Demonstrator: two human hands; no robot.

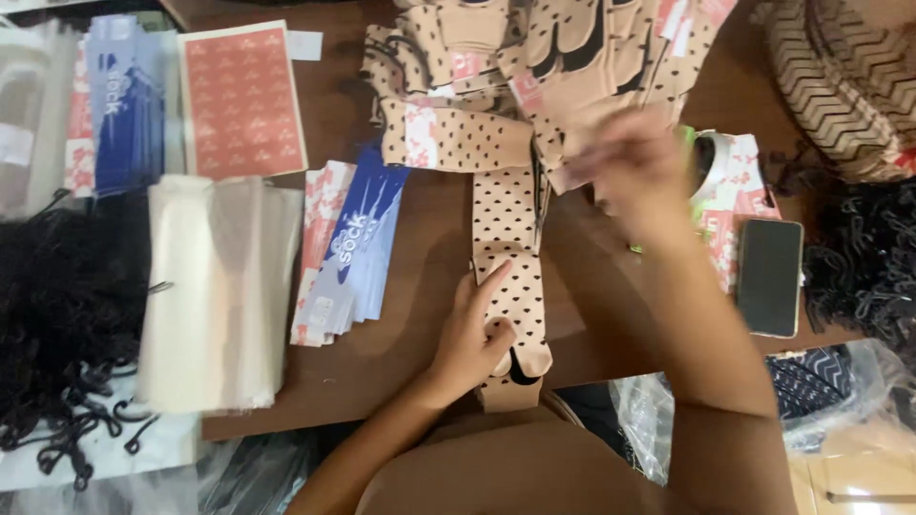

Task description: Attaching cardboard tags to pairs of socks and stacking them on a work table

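A beige sock with small black heart dots [506, 229] lies lengthwise on the brown table [420, 353], its toe end near the front edge. My left hand [474, 339] presses flat on the sock's near end, index finger stretched out. My right hand [634, 167] is blurred with motion above the far end of the sock, fingers bent near a pink-and-white paper label; whether it grips anything is unclear. A heap of the same dotted socks [534, 67] with pink labels lies at the back.
Blue-and-pink sock header cards [348, 248] lie left of the sock. Clear plastic bags [215, 286], a sheet of red stickers [243, 100], black hooks [67, 315], a roll of tape [711, 162] and a dark phone [769, 277] surround the work area.
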